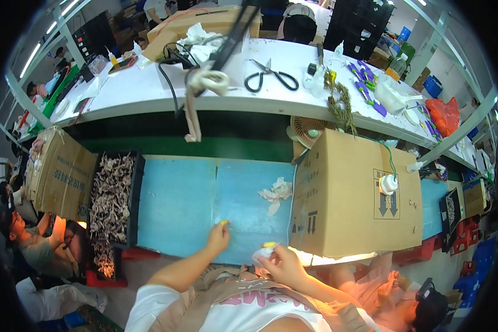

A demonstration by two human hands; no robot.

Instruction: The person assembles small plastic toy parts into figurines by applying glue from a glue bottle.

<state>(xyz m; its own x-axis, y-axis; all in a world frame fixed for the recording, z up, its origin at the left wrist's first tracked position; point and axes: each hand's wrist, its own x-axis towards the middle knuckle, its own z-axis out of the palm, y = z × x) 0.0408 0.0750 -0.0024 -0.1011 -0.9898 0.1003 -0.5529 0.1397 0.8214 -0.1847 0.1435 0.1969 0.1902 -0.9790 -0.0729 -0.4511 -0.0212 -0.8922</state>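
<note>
My left hand (218, 237) is held over the front of the blue work surface (177, 205), with its fingers closed. A small yellow bit shows at its fingertips; whether it is worn on a finger or pinched there is too small to tell. To the right, my right hand (286, 264) grips a white crumpled piece (262, 254), tissue or thin cloth, near my body. Another yellow bit (269, 244) shows on top of that piece. Farther back, beside the big cardboard box, lies a crumpled whitish wad (276, 193).
A large cardboard box (354, 193) with a white lamp fitting stands at right. Black trays (131, 221) of small brownish pieces sit at left by another carton (61, 171). Scissors (268, 74) lie on the white bench behind; a cloth-wrapped black arm hangs in front. Co-workers sit on both sides.
</note>
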